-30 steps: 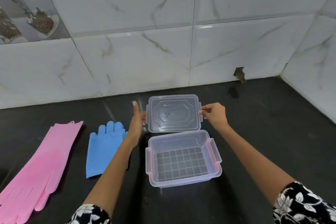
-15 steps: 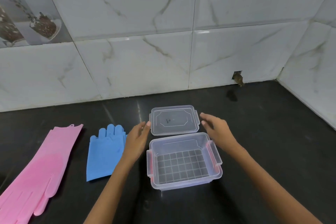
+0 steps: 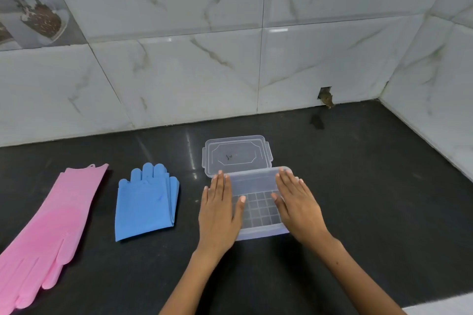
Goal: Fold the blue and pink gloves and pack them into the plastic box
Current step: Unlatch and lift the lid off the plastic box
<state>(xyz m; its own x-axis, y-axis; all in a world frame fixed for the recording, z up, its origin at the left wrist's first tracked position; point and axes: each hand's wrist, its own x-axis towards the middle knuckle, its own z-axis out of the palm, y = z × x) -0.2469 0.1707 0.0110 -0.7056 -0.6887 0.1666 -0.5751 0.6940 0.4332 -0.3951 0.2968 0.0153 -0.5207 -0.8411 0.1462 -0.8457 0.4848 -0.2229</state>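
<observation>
A clear plastic box (image 3: 258, 212) with a grid floor stands open on the black counter. Its clear lid (image 3: 236, 155) lies flat just behind it. My left hand (image 3: 220, 210) lies flat on the box's left side, fingers straight. My right hand (image 3: 297, 202) lies flat on its right side, fingers straight too. The blue glove (image 3: 144, 203) lies flat left of the box, fingers pointing to the wall. Farther left, the long pink glove (image 3: 48, 227) stretches diagonally, its fingers toward the near left corner.
The black counter (image 3: 371, 199) ends at white marble-look tiled walls behind and on the right. A small hole (image 3: 325, 96) shows in the back wall near the right corner.
Both hands let go of the lid, which now lies on the counter behind the box, and came down flat onto the box's two sides.
</observation>
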